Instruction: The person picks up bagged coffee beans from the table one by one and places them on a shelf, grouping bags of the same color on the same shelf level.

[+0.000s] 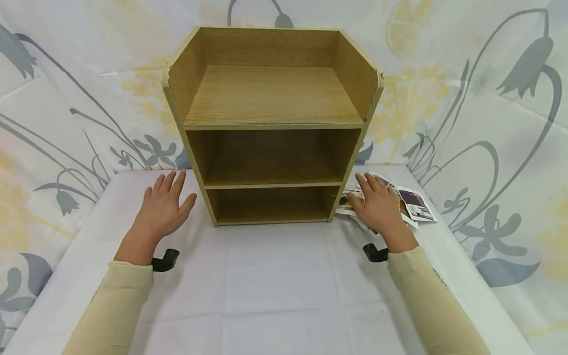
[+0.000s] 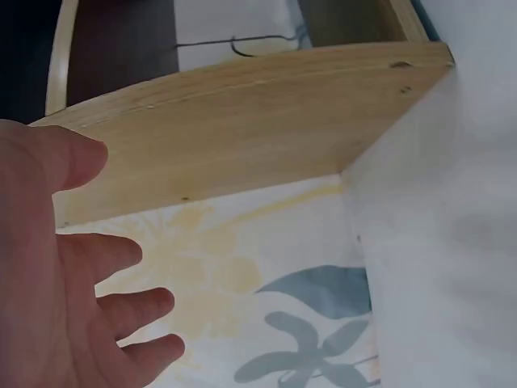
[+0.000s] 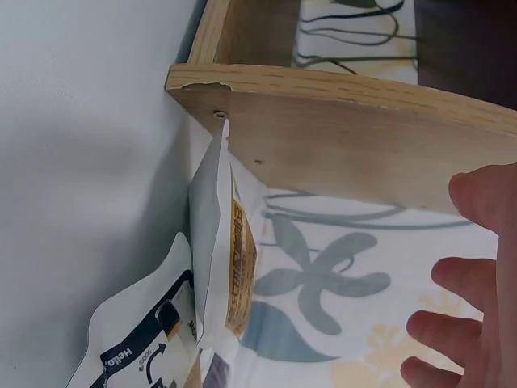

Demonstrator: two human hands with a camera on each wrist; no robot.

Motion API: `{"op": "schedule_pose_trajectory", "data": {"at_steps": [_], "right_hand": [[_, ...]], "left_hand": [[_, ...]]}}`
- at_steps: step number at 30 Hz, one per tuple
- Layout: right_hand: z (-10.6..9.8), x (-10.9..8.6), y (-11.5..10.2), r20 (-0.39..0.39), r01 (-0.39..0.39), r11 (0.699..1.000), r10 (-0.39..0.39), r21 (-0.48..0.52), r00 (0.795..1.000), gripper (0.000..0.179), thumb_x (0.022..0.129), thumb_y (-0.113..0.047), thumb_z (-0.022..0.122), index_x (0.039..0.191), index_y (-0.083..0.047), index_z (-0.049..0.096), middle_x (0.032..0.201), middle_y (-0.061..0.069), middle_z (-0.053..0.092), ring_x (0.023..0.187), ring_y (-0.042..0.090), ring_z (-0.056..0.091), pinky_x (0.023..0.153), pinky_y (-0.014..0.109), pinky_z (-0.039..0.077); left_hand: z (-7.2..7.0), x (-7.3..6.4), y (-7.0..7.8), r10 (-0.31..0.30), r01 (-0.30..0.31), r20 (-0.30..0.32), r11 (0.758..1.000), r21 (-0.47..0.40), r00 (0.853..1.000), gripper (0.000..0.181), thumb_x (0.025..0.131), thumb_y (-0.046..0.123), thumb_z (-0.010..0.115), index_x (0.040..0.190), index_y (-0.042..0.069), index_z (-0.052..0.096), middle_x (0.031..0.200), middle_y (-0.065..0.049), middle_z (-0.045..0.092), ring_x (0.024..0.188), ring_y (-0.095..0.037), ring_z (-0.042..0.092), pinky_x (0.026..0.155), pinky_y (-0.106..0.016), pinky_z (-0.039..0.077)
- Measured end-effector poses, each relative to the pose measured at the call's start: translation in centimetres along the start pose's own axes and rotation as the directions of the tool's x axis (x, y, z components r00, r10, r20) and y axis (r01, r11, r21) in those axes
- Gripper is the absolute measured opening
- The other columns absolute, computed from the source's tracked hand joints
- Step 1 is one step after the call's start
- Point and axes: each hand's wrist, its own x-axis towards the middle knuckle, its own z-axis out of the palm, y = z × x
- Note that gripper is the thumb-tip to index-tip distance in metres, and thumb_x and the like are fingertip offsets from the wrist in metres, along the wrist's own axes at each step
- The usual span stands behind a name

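A wooden shelf unit (image 1: 274, 125) with an open top and two compartments below stands at the back middle of the white table. To its left, my left hand (image 1: 161, 209) hovers palm down, fingers extended and thumb apart. My right hand (image 1: 377, 207) is held likewise on the other side, over some printed packets (image 1: 414, 204). Neither hand holds anything. In the left wrist view, the shelf's side panel (image 2: 218, 137) lies beyond the fingers, with a gap between. The right wrist view shows a packet (image 3: 222, 242) standing against the table beside the shelf's other side panel (image 3: 347, 149).
A white cloth (image 1: 279, 276) with fold creases covers the table. Floral fabric (image 1: 501, 123) hangs behind and along both sides. Dark wrist mounts (image 1: 165, 260) sit at the inner side of each wrist.
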Motion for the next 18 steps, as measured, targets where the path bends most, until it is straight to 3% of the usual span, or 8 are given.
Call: {"op": "schedule_pose_trajectory", "data": {"at_steps": [10,18], "right_hand": [[0.0,-0.4,1.2,-0.032,-0.014,1.000,0.014,0.005,0.999,0.065,0.101,-0.047,0.039,0.153,-0.009,0.027,0.156,0.025,0.026,0.144,0.046,0.020,0.111,0.071,0.016],[0.3,-1.0,2.0,-0.081,-0.002,1.000,0.001,-0.012,0.997,0.063,0.099,-0.041,0.048,0.150,-0.007,0.034,0.151,0.024,0.034,0.140,0.046,0.028,0.108,0.069,0.024]], "left_hand": [[-0.7,0.4,0.7,0.018,-0.020,-0.016,0.989,-0.148,1.000,0.069,0.103,0.042,0.032,0.155,0.002,0.011,0.156,-0.029,0.018,0.144,-0.049,0.015,0.114,-0.066,0.016],[-1.1,0.5,1.3,0.004,-0.011,-0.026,0.963,-0.271,1.000,0.072,0.102,0.047,0.032,0.157,0.010,0.005,0.159,-0.024,0.017,0.145,-0.045,0.018,0.114,-0.064,0.020]]}}
